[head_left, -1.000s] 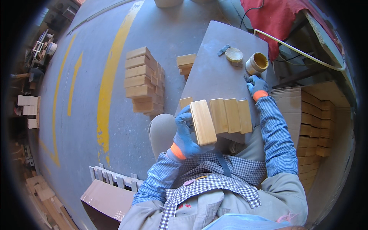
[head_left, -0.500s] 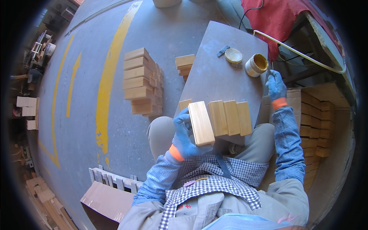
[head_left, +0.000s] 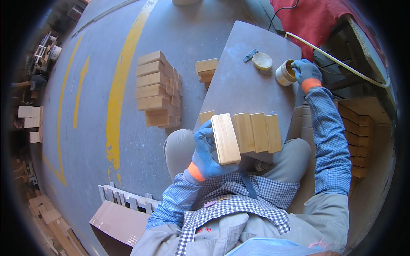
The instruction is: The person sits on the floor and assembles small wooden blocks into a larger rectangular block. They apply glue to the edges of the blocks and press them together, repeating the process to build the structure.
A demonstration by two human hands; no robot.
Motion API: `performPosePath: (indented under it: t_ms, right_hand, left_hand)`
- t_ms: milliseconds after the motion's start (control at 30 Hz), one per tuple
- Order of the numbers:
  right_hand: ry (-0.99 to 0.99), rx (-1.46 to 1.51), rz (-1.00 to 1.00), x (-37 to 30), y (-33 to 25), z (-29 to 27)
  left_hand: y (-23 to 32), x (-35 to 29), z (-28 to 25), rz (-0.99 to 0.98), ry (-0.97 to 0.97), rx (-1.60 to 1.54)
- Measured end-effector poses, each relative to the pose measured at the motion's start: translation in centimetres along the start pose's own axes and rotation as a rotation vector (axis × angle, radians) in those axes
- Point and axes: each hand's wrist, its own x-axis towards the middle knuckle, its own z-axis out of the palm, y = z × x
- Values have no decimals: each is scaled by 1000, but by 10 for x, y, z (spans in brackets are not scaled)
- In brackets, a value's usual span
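My gloved left hand (head_left: 204, 154) is closed around a pale wooden block (head_left: 226, 139), tilted above my lap at the table's near end. My gloved right hand (head_left: 306, 71) is bent over the mouth of an open tub (head_left: 283, 75) of yellow-brown paste. Its fingers are closed at the rim; whatever they hold is hidden inside the tub. Several wooden blocks (head_left: 258, 133) lie in a row on the table (head_left: 239, 81), just beyond the held block. Left of the tub is a round, paste-smeared lid (head_left: 262, 61), with a small blue-grey piece (head_left: 250, 55) beside it.
Stacked blocks (head_left: 153, 87) stand on the floor to the left, with a smaller pile (head_left: 206, 68) against the table. A cardboard box (head_left: 363, 110) of blocks sits at my right. A white hose (head_left: 337, 59) curves past a red cloth (head_left: 307, 21). An open carton (head_left: 119, 222) lies lower left.
My right hand has moved up and inward from beside the table edge to the tub's mouth. A thin tool tip seen at its fingers before no longer shows. The left hand stays nearly still.
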Motion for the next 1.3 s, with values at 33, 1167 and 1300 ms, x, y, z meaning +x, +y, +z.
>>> performPosePath:
  t_ms: [33,1167,1300]
  right_hand:
    - [-43,-47,40,4,-4,3]
    - [-485,1647,-267,-162,-142,-20]
    - [-118,1336,-523,-160,-162,-21]
  left_hand:
    - [0,0,0,3,-4,4]
    - [-2,1,0,24,-30,-48]
    - [-3,-1,1,-5,-22,-107]
